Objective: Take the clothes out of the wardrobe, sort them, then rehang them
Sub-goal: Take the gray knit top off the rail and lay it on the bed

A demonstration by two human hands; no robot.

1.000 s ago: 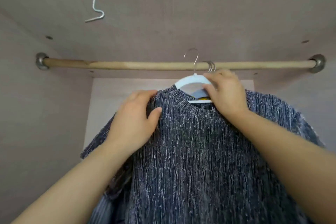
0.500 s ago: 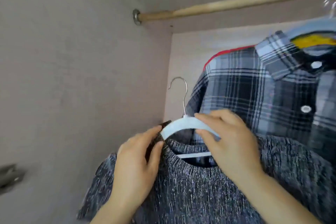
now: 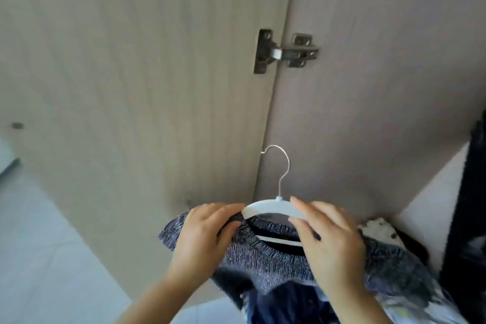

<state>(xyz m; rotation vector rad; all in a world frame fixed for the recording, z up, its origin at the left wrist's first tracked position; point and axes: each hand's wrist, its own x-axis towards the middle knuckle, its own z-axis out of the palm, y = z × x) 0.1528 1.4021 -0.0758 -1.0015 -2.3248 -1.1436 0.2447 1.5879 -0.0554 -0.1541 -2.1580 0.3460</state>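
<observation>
A grey-blue knitted sweater (image 3: 265, 260) hangs on a white hanger (image 3: 268, 205) with a metal hook, held out in front of the open wardrobe door (image 3: 131, 87). My left hand (image 3: 205, 234) grips the sweater's left shoulder and that end of the hanger. My right hand (image 3: 331, 242) grips the hanger's right arm at the neckline. The hook is free, off any rail. The lower part of the sweater is hidden below my arms.
A metal hinge (image 3: 284, 52) joins the door to the wardrobe side panel (image 3: 381, 87). Dark clothes (image 3: 468, 218) hang at the right edge, and a black-and-white garment (image 3: 378, 226) lies behind my right hand. Pale floor tiles (image 3: 39, 258) show at lower left.
The sweater on its hanger has come off the rail and out of the wardrobe to the left. My view has swung from the rail and plaid shirt to the door and hinge.
</observation>
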